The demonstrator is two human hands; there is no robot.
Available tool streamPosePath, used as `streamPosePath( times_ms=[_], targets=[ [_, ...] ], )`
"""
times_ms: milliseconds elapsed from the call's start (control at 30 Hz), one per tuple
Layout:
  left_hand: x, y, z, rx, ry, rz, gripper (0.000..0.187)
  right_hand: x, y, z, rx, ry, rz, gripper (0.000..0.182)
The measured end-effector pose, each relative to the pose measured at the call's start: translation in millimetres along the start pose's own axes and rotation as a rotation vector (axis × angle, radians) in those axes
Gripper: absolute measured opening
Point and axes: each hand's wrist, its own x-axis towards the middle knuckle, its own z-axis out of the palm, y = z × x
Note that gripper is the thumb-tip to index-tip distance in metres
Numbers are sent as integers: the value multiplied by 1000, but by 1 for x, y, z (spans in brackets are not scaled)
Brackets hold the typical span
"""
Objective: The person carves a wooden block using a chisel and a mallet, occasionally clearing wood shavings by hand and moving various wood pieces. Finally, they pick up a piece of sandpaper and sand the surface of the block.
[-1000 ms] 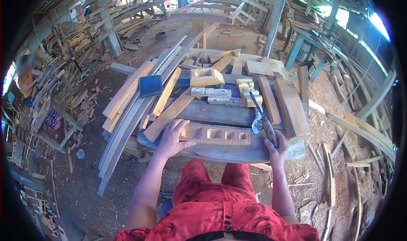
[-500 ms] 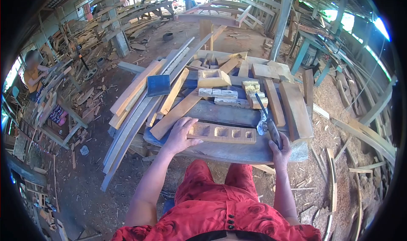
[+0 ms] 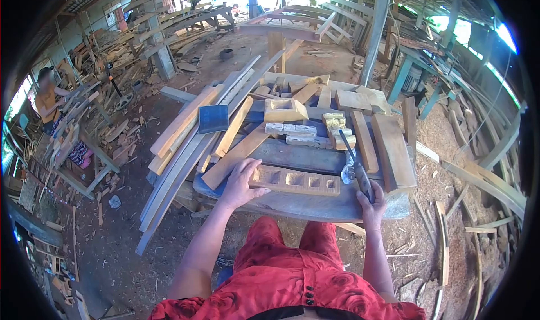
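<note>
My left hand grips the left end of a wooden block, with fingers over the top and thumb along its near side. Several squarish hollows are cut in a row along the block, smaller towards the right. It lies near the front edge of the workbench. At the block's right, my right hand is closed round the handle of what looks like a chisel, its thin dark blade pointing up and away. Beside the tool lies a crumpled clear plastic piece.
Beyond the block lie a hollowed block, rough pale blocks and a dark blue tray-like piece. Long planks overhang the bench's left side. A thick beam lies right. Another person sits far left.
The view has shifted slightly. The hollowed block has tipped a little, showing more of its near face. Both hands keep their grips.
</note>
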Motion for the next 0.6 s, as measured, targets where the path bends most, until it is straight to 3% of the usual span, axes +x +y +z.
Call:
streamPosePath(
  times_ms=[333,400,433,600],
  targets=[
    [1,-2,3,34,8,19,80,0,-5,-2,22,-12,4,44],
    [0,-4,4,31,11,14,81,4,7,-5,149,19,74,42],
    [0,-4,4,26,3,12,81,6,-20,-6,226,38,170,36],
    [0,-10,9,39,37,-18,85,24,-39,-43,345,-14,158,28]
  ],
)
